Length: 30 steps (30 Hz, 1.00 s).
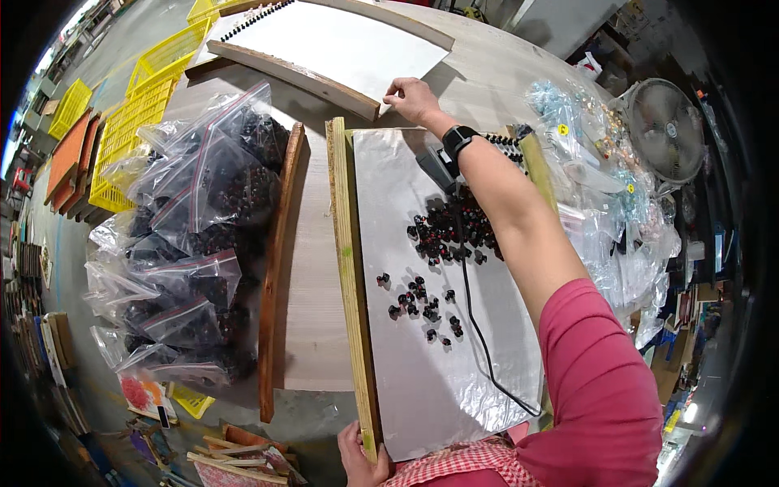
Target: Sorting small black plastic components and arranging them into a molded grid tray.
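My right hand point(411, 101) reaches across to the near right corner of a far white board point(349, 49) framed with wooden strips. Its fingers are pinched together; whatever is between them is too small to make out. With curled fingers my left hand point(361, 458) grips the near end of the wooden rail point(353, 284) along a closer white-covered board point(430, 381). Small black parts with red bits point(446, 231) lie in a pile on this board, several more point(418, 302) scattered nearer me. A dark device point(438, 168) with a black cable point(479, 341) rests beneath my right forearm.
On the left, beyond a brown wooden strip point(280, 276), clear zip bags point(203, 187) of black parts are heaped. Yellow crates point(134, 154) stand farther left. More plastic bags point(600, 195) and a fan point(665, 130) are at the right. Wooden boards point(243, 458) lie below left.
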Each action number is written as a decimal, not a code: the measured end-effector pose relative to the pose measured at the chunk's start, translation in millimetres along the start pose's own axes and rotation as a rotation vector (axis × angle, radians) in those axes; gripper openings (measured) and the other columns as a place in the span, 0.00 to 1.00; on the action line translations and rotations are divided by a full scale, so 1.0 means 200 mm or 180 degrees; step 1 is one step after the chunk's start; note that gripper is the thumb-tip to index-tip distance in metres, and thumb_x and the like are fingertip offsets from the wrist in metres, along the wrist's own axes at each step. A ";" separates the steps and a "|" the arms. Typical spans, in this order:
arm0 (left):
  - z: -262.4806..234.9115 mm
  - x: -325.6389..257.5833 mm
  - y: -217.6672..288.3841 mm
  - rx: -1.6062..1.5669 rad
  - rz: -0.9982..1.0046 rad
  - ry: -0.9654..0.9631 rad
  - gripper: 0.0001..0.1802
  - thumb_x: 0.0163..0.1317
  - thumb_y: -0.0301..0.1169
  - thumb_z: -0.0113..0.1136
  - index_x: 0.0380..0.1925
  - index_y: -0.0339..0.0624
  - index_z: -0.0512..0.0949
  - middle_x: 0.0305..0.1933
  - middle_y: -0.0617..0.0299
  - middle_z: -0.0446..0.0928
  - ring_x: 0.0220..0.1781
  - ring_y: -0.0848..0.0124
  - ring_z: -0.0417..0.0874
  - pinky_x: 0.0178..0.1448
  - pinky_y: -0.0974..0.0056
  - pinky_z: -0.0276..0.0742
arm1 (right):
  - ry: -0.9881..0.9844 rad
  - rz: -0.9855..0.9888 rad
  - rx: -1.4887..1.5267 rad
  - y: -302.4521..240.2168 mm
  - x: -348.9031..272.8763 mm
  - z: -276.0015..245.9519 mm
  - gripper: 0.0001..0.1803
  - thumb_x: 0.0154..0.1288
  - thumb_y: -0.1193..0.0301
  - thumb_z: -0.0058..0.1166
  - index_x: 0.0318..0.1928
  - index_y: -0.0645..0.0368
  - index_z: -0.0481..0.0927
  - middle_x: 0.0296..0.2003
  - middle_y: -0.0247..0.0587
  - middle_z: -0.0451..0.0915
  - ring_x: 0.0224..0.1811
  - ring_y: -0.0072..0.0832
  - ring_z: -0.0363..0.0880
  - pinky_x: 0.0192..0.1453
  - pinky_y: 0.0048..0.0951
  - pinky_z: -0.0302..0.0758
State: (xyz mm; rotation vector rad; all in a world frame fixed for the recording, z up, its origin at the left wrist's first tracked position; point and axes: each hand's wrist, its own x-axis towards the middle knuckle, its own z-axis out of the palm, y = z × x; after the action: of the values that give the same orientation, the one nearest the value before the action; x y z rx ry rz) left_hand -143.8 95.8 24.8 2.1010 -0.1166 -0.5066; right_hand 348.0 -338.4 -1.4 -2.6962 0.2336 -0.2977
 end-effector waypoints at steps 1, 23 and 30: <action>0.00 0.01 -0.01 0.0033 0.0029 -0.0008 0.33 0.58 0.29 0.57 0.63 0.36 0.58 0.57 0.39 0.63 0.56 0.45 0.69 0.60 0.49 0.64 | -0.0050 -0.0003 0.0113 0.03 0.01 -0.02 0.10 0.56 0.64 0.62 0.36 0.54 0.83 0.31 0.41 0.81 0.34 0.33 0.79 0.41 0.33 0.75; -0.02 0.06 0.08 0.0003 0.0292 -0.0195 0.39 0.52 0.20 0.53 0.66 0.32 0.52 0.61 0.43 0.60 0.64 0.53 0.63 0.68 0.57 0.57 | -0.0339 0.0029 0.2595 -0.36 -1.40 -0.37 0.07 0.63 0.78 0.52 0.40 0.62 0.80 0.36 0.41 0.82 0.36 0.28 0.82 0.39 0.28 0.78; -0.01 0.05 0.07 -0.0031 0.0335 -0.0104 0.37 0.53 0.22 0.55 0.64 0.31 0.54 0.62 0.39 0.60 0.64 0.46 0.63 0.68 0.53 0.57 | -0.0008 -0.0810 0.2112 -0.35 -1.64 -0.20 0.11 0.59 0.80 0.52 0.43 0.61 0.80 0.46 0.46 0.80 0.45 0.43 0.80 0.51 0.33 0.77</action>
State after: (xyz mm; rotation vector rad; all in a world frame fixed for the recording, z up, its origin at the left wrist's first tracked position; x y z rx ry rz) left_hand -132.5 87.2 34.7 2.0656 -0.2416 -0.4773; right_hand 30.2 -223.7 6.6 -2.0617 -0.1865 -0.3687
